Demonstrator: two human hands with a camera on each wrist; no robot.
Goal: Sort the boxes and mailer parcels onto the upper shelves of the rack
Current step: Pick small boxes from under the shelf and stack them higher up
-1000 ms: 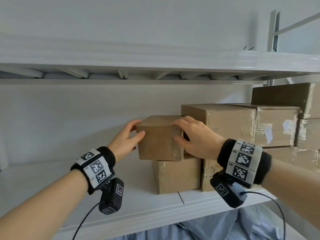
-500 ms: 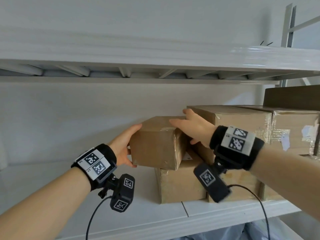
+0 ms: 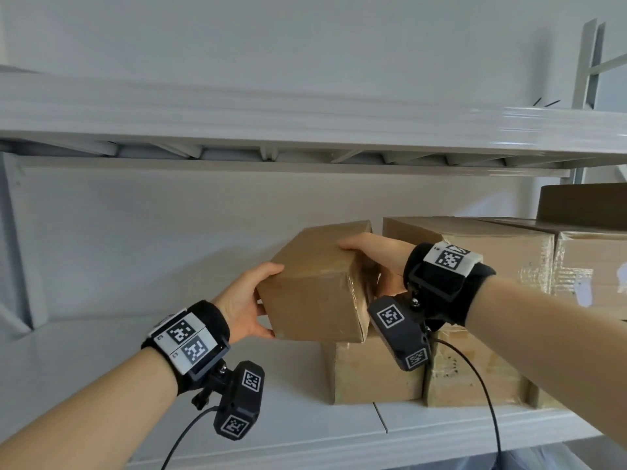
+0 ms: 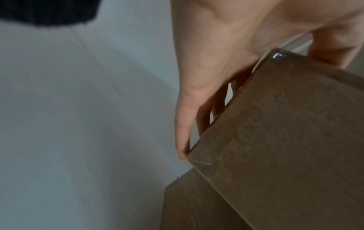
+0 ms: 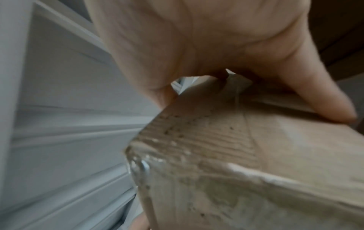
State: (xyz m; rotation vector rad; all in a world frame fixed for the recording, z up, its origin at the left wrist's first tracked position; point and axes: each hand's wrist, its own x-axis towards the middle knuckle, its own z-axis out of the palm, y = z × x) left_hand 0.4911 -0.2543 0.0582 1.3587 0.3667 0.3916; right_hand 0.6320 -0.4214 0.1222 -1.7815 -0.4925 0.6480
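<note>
**Box held tilted over white shelf**

White shelf point(image 3: 237, 432) against a pale wall, stacked cartons point(image 3: 481, 252) at 3 o'clock. Left hand point(image 3: 244, 300) and right hand point(image 3: 376, 247) clasp the small box point(image 3: 315, 293), tilted above a lower box point(image 3: 369, 371). The left wrist view shows fingers point(image 4: 185, 124) flat along its side; the right wrist view shows glossy tape point(image 5: 141, 165).

This looks like a storeroom or parcel-sorting room. A white metal rack point(image 3: 305, 120) with ribbed steel shelves stands against a plain pale wall point(image 3: 169, 232). On the rack's middle shelf, toward its right end, taped brown cardboard boxes point(image 3: 475, 252) are stacked in rows and layers, some with small white labels. Below that shelf lie grey plastic mailer parcels point(image 3: 543, 459).
</note>
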